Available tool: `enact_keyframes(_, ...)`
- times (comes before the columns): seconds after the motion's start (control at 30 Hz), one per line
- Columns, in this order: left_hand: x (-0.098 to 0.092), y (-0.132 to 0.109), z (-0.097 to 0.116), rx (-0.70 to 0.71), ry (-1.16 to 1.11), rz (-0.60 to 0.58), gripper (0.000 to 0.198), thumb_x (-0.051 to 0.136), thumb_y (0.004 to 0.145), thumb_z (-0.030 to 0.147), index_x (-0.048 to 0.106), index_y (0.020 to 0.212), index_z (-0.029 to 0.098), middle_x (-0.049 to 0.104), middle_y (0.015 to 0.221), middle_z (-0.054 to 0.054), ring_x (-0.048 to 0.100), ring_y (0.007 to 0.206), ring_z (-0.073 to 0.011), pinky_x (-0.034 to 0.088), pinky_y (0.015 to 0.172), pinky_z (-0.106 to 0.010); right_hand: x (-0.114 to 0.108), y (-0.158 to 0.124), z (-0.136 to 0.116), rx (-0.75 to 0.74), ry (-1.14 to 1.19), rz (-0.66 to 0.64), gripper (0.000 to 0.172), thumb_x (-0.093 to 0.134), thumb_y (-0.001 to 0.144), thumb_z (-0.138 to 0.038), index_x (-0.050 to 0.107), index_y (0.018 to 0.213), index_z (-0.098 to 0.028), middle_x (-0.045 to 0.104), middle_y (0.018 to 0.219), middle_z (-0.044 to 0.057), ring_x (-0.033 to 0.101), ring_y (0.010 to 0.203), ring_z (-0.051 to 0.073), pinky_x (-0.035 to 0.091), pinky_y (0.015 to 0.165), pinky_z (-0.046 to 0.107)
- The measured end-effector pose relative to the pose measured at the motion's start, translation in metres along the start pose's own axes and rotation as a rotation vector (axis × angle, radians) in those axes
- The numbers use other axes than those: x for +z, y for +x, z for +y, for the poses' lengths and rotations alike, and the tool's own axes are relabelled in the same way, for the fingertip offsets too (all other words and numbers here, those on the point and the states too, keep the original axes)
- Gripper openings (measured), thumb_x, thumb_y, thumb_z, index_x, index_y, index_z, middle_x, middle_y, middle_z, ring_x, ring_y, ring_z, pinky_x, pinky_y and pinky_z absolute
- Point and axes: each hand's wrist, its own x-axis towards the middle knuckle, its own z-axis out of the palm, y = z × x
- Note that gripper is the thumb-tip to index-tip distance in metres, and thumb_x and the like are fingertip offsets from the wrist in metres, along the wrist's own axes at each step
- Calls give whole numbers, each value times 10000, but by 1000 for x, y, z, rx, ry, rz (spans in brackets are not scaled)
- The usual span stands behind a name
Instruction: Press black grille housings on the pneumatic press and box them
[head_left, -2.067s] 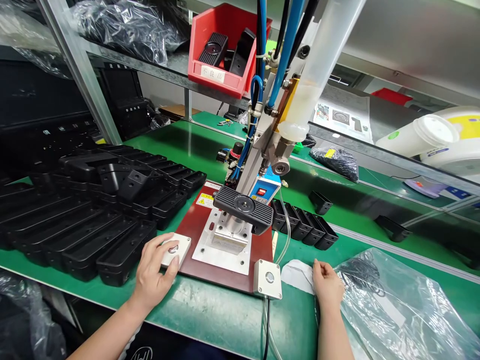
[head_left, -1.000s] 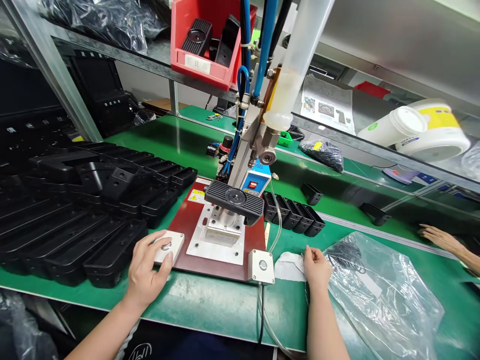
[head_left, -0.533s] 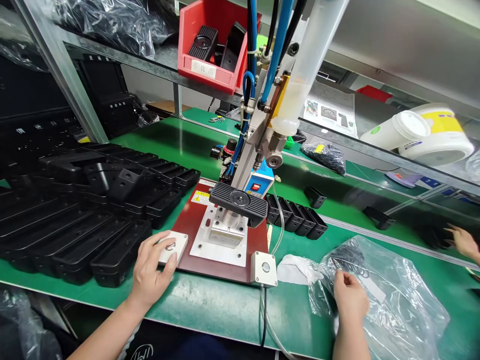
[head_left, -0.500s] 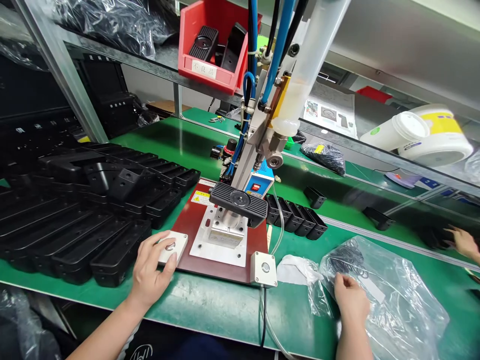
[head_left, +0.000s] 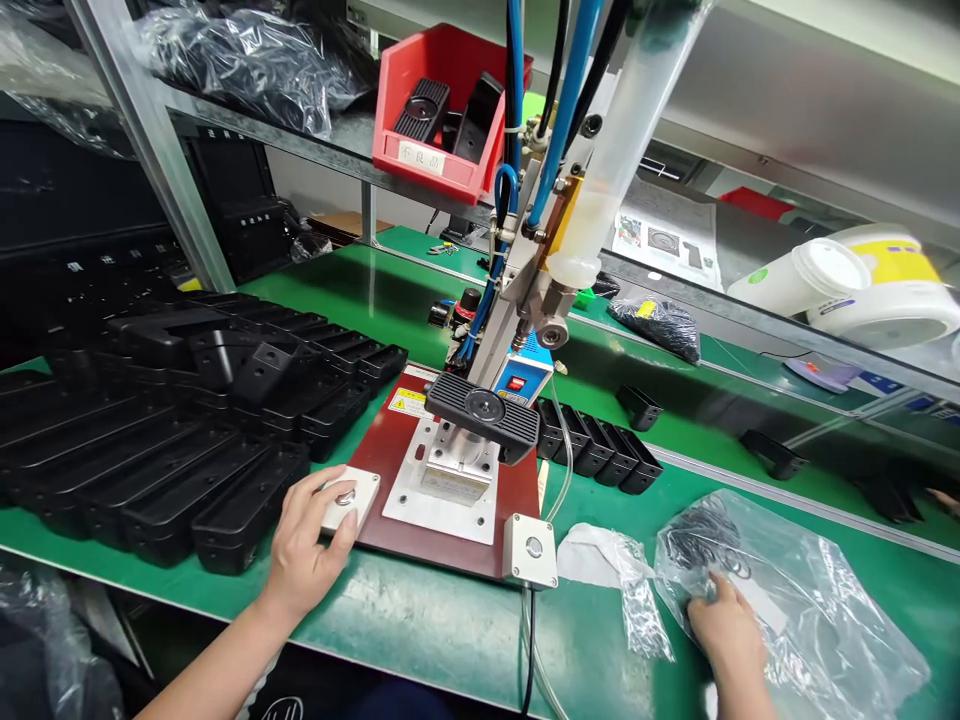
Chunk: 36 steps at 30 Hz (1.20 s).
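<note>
My left hand point(head_left: 309, 550) rests over a white button box point(head_left: 361, 505), fingers apart, one finger on its round metal button. Near the bag's opening at the right is my right hand point(head_left: 726, 625), index finger stretched toward a bundle of thin black rings point(head_left: 701, 540) and thumb apart. These rings lie in a clear plastic bag point(head_left: 832, 600). Between the hands, a black ribbed part point(head_left: 484, 405) with a round recess sits tilted on the metal fixture point(head_left: 457, 470) of a press. A second button box point(head_left: 531, 552) stands at the base's right corner.
Many black housings point(head_left: 240, 500) lie in rows at left. Several more black parts point(head_left: 600, 445) stand right of the blue control box point(head_left: 525, 372). A red bin point(head_left: 442, 175) and white tubs point(head_left: 832, 275) are on the shelf. Crumpled clear film point(head_left: 637, 590) lies beside the bag.
My right hand has moved slightly right and its index finger has stretched out over the bag. My left hand stays on the button box. Another person's hand at far right has mostly left view.
</note>
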Motion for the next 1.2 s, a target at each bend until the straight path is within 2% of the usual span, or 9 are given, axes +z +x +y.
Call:
enact_keyframes(0.13, 0, 1, 0, 8, 5, 1, 254, 515, 897, 230, 571, 1138, 168, 576, 1187, -151, 582, 1087, -285, 484, 923, -448, -5, -8, 11, 116, -57, 48, 560, 459, 834, -434, 641, 1242, -98, 552, 1298, 272, 539, 1148, 509, 458, 880, 592)
enact_keyframes(0.23, 1, 1, 0, 6, 1, -1, 258, 517, 895, 234, 574, 1140, 175, 583, 1184, -146, 587, 1092, -284, 486, 927, -446, -10, -4, 18, 234, -53, 53, 673, 448, 795, -697, 731, 1022, -130, 611, 1172, 285, 567, 1075, 527, 473, 794, 591)
enact_keyframes(0.33, 1, 1, 0, 8, 6, 7, 253, 517, 896, 240, 575, 1135, 181, 589, 1177, -141, 592, 1089, -282, 488, 926, -441, -11, 5, 17, 217, 56, 49, 617, 459, 786, -693, 753, 902, -163, 677, 961, 247, 621, 945, 495, 482, 715, 565)
enact_keyframes(0.4, 1, 1, 1, 8, 9, 11, 250, 514, 898, 240, 574, 1133, 180, 588, 1175, -142, 594, 1084, -281, 488, 922, -441, -7, 9, 12, 126, 129, 68, 493, 445, 834, -518, 744, 1018, -172, 693, 936, 206, 640, 928, 444, 491, 736, 535)
enact_keyframes(0.5, 0, 2, 1, 6, 6, 9, 256, 508, 900, 237, 567, 1144, 183, 581, 1183, -143, 587, 1085, -279, 483, 922, -442, 0, 9, 0, 5, 166, 86, 523, 409, 814, -303, 635, 1272, -190, 649, 1206, 160, 591, 1131, 376, 476, 890, 496)
enact_keyframes(0.63, -1, 2, 1, 8, 6, 4, 259, 504, 901, 240, 567, 1146, 185, 582, 1180, -139, 588, 1079, -275, 485, 916, -436, 7, 9, -11, -54, 161, 110, 693, 418, 825, -367, 383, 1489, -171, 391, 1500, 187, 364, 1362, 412, 336, 1027, 586)
enact_keyframes(0.73, -1, 1, 0, 7, 10, -2, 258, 505, 902, 240, 568, 1144, 178, 578, 1187, -144, 581, 1085, -278, 482, 918, -438, 8, 13, -13, -6, 179, 112, 854, 456, 821, -547, 228, 1545, -154, 416, 1452, 264, 406, 1296, 490, 323, 960, 646)
enact_keyframes(0.83, 0, 0, 0, 3, 8, -7, 259, 506, 905, 239, 563, 1149, 177, 571, 1197, -147, 575, 1087, -278, 476, 923, -441, 8, 19, -11, 32, 200, 92, 883, 454, 817, -598, 237, 1539, -138, 497, 1362, 296, 483, 1205, 517, 330, 921, 640)
enact_keyframes(1.2, 0, 1, 1, 4, -6, -5, 260, 514, 899, 226, 569, 1142, 153, 575, 1182, -150, 579, 1088, -284, 469, 931, -440, 5, 14, -9, -9, 339, 79, 693, 505, 788, -570, 468, 1408, -263, 665, 1029, 91, 625, 842, 330, 482, 841, 487)
